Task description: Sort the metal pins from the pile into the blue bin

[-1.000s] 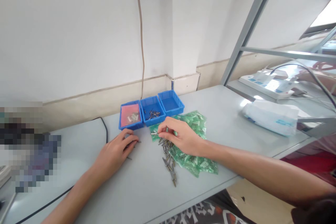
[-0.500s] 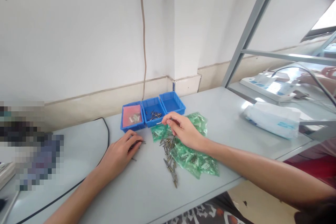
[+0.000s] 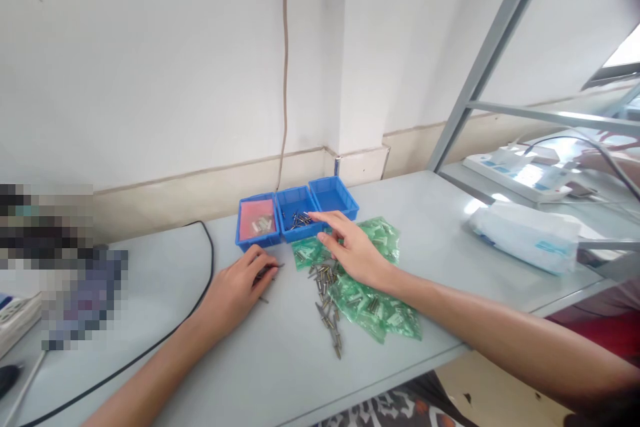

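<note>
Three small blue bins stand in a row at the back of the grey table (image 3: 250, 360): the left bin (image 3: 258, 225) has a pink lining and pale parts, the middle bin (image 3: 297, 216) holds small metal pins, the right bin (image 3: 334, 197) looks empty. My right hand (image 3: 350, 250) reaches over the middle bin's near rim, fingers spread, nothing visible in them. My left hand (image 3: 240, 287) rests on the table with its fingertips on a few metal pins (image 3: 270, 269). A loose pile of pins (image 3: 327, 300) lies beside green plastic bags (image 3: 380, 310) of parts.
A black cable (image 3: 197, 307) curves across the table's left side. A white packet (image 3: 525, 233) lies at the right by a grey metal frame (image 3: 493, 47) and a white power strip (image 3: 515, 173). The far left is blurred out.
My right hand has lifted from the green bags and pin pile, moved back to the middle blue bin and spread its fingers. The left hand has stayed in place.
</note>
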{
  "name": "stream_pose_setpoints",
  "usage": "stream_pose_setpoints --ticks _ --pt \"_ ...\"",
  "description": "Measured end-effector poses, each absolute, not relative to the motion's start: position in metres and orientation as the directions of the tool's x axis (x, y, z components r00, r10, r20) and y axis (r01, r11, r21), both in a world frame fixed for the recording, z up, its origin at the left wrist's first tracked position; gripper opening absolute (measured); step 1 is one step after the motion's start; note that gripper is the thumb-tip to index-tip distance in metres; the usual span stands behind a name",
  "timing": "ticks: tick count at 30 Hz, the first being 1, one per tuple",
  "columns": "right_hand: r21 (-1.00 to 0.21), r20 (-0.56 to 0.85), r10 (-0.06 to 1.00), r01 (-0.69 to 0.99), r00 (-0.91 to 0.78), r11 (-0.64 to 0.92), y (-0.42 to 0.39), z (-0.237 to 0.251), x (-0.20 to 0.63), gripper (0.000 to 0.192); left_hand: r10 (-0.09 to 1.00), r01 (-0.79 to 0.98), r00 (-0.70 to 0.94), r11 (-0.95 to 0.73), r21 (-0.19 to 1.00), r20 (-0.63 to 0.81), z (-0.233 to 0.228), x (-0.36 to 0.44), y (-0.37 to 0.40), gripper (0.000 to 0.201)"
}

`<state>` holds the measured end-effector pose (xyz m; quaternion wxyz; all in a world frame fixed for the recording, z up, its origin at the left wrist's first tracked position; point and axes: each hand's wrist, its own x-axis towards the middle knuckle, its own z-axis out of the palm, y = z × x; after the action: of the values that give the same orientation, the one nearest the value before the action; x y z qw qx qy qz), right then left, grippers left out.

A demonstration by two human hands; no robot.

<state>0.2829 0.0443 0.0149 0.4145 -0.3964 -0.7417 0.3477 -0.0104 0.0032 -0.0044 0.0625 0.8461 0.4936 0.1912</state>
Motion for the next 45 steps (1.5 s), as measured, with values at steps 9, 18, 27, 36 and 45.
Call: stream_pose_setpoints --ticks 9,18,27,36,45 --pt "-0.495 0.445 0.544 0.311 -0.711 0.811 0.03 0.016 0.28 0.027 0.861 0.84 0.432 -0.492 0.229 0.267 -0.008 -0.002 0.005 0.026" --pt "-0.305 0.265 0.327 0.243 -0.907 0.921 0.02 0.014 0.276 0.037 0.889 0.889 0.362 -0.419 0.182 0.279 -0.007 0.007 0.004 0.022" --pt "-0.263 0.226 0.338 0.277 -0.913 0.924 0.018 0.018 0.274 0.044 0.917 0.9 0.304 -0.366 0.238 0.259 -0.004 0.015 -0.001 0.016" --pt "-0.27 0.259 0.286 0.216 -0.923 0.938 0.017 0.015 0.273 0.041 0.928 0.907 0.282 -0.341 0.249 0.243 -0.008 0.015 0.001 0.01" --pt "-0.243 0.206 0.248 0.196 -0.947 0.95 0.013 0.018 0.272 0.046 0.94 0.93 0.255 -0.302 0.21 0.225 -0.009 0.016 0.001 0.01"
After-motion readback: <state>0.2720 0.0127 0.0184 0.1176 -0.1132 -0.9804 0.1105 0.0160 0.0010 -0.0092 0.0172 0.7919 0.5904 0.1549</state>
